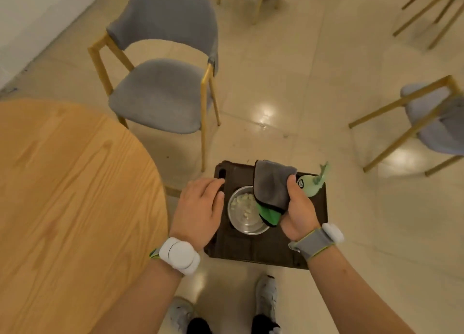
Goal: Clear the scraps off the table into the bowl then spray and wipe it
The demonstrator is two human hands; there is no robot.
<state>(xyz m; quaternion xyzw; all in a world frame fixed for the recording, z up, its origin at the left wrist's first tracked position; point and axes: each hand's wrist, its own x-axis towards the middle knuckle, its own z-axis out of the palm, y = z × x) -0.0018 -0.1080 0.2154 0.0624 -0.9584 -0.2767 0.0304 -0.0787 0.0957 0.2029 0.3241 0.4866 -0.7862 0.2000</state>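
Observation:
I hold a dark brown tray [241,250] in front of me, above the floor and to the right of the round wooden table [67,195]. My left hand [198,208] grips the tray's left edge. My right hand [298,213] grips the right side and also pinches a folded grey cloth with a green underside [272,188]. A metal bowl [241,220] with pale scraps [242,204] in it stands on the tray, partly under the cloth. A light green spray bottle [312,183] lies on the tray's far right, partly behind my right hand.
A grey padded chair with wooden legs [160,92] stands just beyond the table. Another grey chair [431,122] is at the right, with more chair legs at the top. The floor is glossy beige tile. My shoes [266,296] show below.

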